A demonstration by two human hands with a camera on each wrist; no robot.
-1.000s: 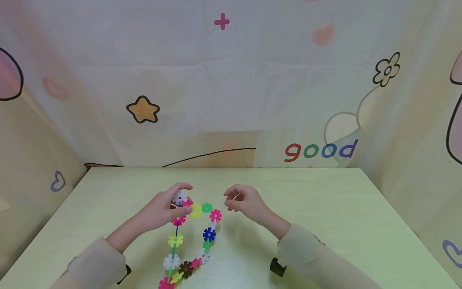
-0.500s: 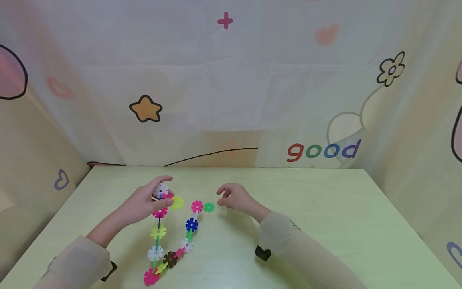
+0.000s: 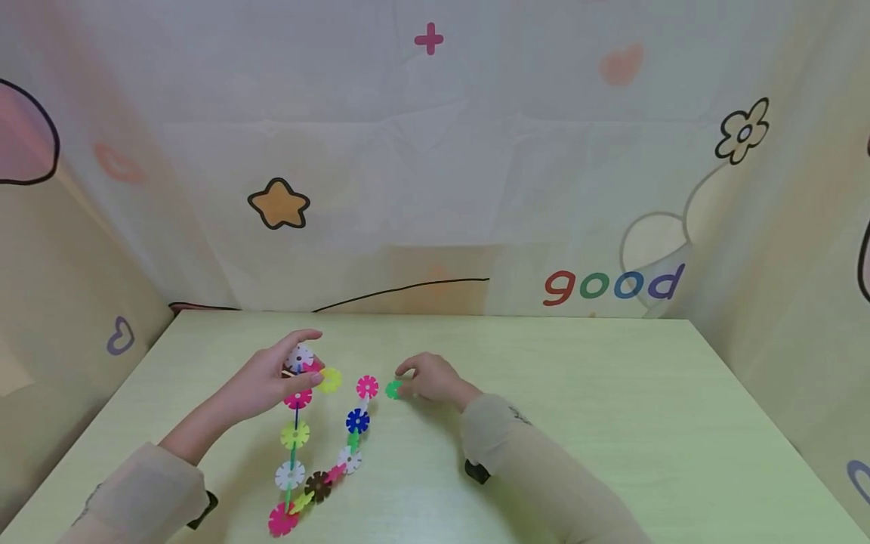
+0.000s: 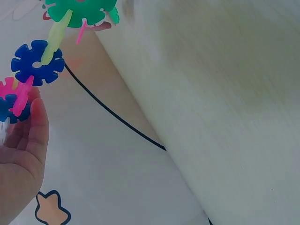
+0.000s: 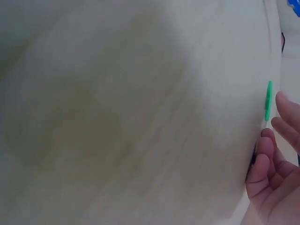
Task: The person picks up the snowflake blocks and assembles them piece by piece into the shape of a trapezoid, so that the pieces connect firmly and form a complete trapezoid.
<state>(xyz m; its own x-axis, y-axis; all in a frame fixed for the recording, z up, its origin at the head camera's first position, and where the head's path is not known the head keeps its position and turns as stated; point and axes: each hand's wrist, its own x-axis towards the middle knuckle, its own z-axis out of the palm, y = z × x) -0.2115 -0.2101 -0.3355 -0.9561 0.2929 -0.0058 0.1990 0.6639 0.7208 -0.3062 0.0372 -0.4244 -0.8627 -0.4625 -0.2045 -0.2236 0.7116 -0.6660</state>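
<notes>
My left hand [image 3: 266, 376] holds up a chain of slotted plastic snowflake discs, gripping it near a white disc [image 3: 300, 358]. From there a strand with a yellow-green disc [image 3: 295, 435] hangs down to a pink disc [image 3: 282, 520], then rises through a brown disc [image 3: 318, 486] and a dark blue disc [image 3: 357, 420] to a pink end disc [image 3: 367, 387]. A yellow disc [image 3: 330, 380] sits by the left fingertips. My right hand [image 3: 433, 378] is low over the table, fingers loosely bent beside a green disc [image 3: 393, 389]. In the right wrist view a narrow gap shows between that green disc [image 5: 268, 101] and the fingers.
The pale wooden table [image 3: 578, 415] reaches back to a printed cloth curtain [image 3: 353, 151], with more cloth on both sides. A black strap piece [image 3: 477, 471] hangs below the right sleeve [image 3: 523, 446].
My left hand and the disc chain have moved left, leaving the green disc separate at its right. My right hand has moved left and down to the green disc.
</notes>
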